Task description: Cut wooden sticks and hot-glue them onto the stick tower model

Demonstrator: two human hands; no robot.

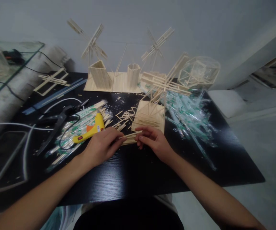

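Observation:
My left hand [106, 142] and my right hand [152, 140] meet over the front of the black table. A thin wooden stick [129, 135] runs between their fingertips, pinched at its left end by my left hand and at its right end by my right hand. Just below it lie more sticks side by side [129, 141], partly covered by my fingers. Beyond my right hand a pile of sticks [148, 119] rests on a wooden base [161, 116] carrying a stick frame. A yellow glue gun [90, 129] lies beside my left hand.
Packaged sticks [68, 137] and a black clamp-like tool [61, 118] lie left. Short offcuts [128, 116] are scattered mid-table. Two windmill-like stick models [100, 75] [133, 75] stand at the back. Crumpled plastic wrappers [190, 111] cover the right; a white cable [27, 150] loops left.

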